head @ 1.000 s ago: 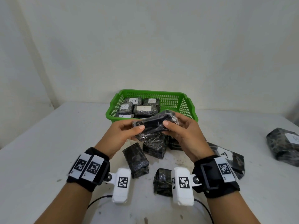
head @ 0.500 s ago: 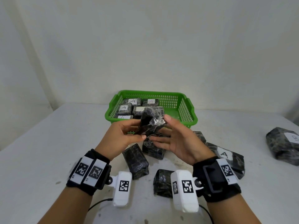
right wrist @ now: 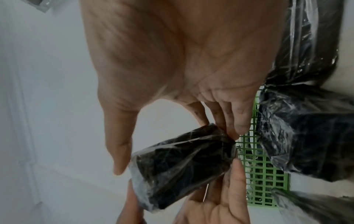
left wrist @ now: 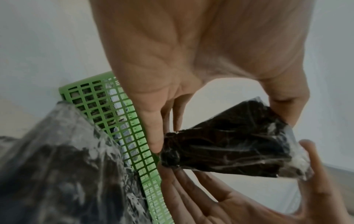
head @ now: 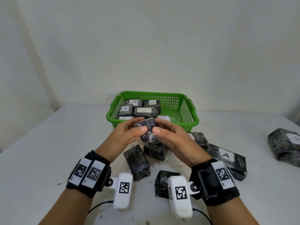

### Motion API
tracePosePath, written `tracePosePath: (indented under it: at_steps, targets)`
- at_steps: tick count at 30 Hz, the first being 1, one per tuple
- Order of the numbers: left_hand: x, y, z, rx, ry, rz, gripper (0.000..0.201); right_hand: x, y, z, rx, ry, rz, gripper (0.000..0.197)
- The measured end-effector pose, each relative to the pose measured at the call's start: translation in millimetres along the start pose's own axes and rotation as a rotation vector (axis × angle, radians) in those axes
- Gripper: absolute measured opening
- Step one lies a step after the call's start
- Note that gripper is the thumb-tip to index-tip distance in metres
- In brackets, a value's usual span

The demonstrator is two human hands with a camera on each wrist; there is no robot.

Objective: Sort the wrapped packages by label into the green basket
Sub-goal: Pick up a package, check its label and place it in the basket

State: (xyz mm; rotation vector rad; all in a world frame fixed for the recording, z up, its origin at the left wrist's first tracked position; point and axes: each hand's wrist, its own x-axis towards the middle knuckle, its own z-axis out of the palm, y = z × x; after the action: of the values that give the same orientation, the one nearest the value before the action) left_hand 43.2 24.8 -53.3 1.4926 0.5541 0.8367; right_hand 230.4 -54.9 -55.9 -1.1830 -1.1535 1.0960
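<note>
Both hands hold one small black plastic-wrapped package (head: 146, 129) in the air, just in front of the green basket (head: 190, 109). My left hand (head: 129, 132) pinches its left side between thumb and fingers; my right hand (head: 168, 133) pinches its right side. No label shows on the held package (left wrist: 231, 145) in the wrist views either (right wrist: 182, 165). The basket holds several black packages with white "A" labels (head: 143, 109) along its left side, and one labelled package lies near its front wall.
Loose black packages lie on the white table under and before my hands (head: 137, 161), (head: 163, 182), (head: 155, 149). A flat one labelled "A" (head: 226, 158) lies at the right, a big one (head: 285, 143) at the far right edge. A wall stands behind the basket.
The package has been turned in my hands from lying lengthwise to standing nearly end-on. The right hand, which had opened beneath it half a second ago, pinches it again.
</note>
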Motion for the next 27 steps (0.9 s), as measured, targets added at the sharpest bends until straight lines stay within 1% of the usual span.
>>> tracePosePath:
  at_steps: [1, 2, 4, 6, 8, 10, 11, 12, 14, 15, 18, 19, 21, 23, 27]
  targets:
    - [-0.5, 0.6, -0.1, -0.005, 0.008, 0.003, 0.105, 0.4, -0.1, 1.0, 0.0, 0.005, 0.004, 0.111]
    - [-0.6, 0.3, -1.0, 0.005, 0.012, 0.008, 0.109, 0.1, -0.9, 2.1, 0.001, 0.017, 0.002, 0.109]
    - [-1.9, 0.9, -0.4, 0.029, -0.012, 0.006, 0.113, -0.4, -2.1, 1.3, 0.012, 0.055, -0.008, 0.097]
    - [-3.1, 1.6, 1.3, 0.03, -0.042, -0.017, 0.115, -2.0, -2.8, -0.4, 0.017, 0.067, -0.015, 0.094]
    - [-2.4, 3.3, 2.7, 0.033, -0.02, -0.011, 0.109, -3.2, -2.6, -0.4, 0.014, 0.042, -0.002, 0.101]
    - [-2.2, 4.3, 2.0, 0.01, 0.002, 0.009, 0.093, -3.1, -1.6, 1.4, 0.017, -0.001, 0.019, 0.109]
    - [-2.9, 4.9, 1.2, -0.003, -0.003, 0.005, 0.089, -2.9, -1.6, 2.3, 0.013, -0.007, 0.023, 0.111]
    - [-3.7, 5.4, 0.9, -0.011, -0.011, -0.007, 0.094, -2.7, -1.4, 2.3, 0.005, -0.001, 0.019, 0.111]
    - [-4.9, 6.2, 0.9, -0.019, -0.032, -0.041, 0.114, -2.8, -1.8, 1.3, -0.029, 0.016, 0.008, 0.111]
    - [-4.6, 6.5, 1.2, -0.015, -0.035, -0.045, 0.117, -3.0, -1.8, 1.0, -0.04, 0.017, 0.006, 0.111]
    - [-2.5, 6.0, 1.1, -0.031, -0.007, -0.029, 0.113, -3.9, -1.9, 0.5, 0.002, -0.002, 0.014, 0.109]
    - [-2.5, 5.3, 0.5, -0.048, -0.006, -0.034, 0.115, -3.8, -1.7, 0.8, 0.02, -0.005, 0.019, 0.107]
    - [-3.3, 4.1, -1.0, -0.059, -0.041, -0.047, 0.12, -3.6, -1.1, 0.4, 0.035, 0.002, 0.023, 0.106]
    - [-4.0, 4.2, -1.0, -0.029, -0.058, -0.046, 0.119, -3.4, -0.7, -0.2, 0.022, 0.007, 0.021, 0.106]
    - [-0.9, 2.4, -1.4, -0.012, 0.016, -0.006, 0.119, -4.0, -2.6, 2.7, 0.043, 0.023, 0.043, 0.109]
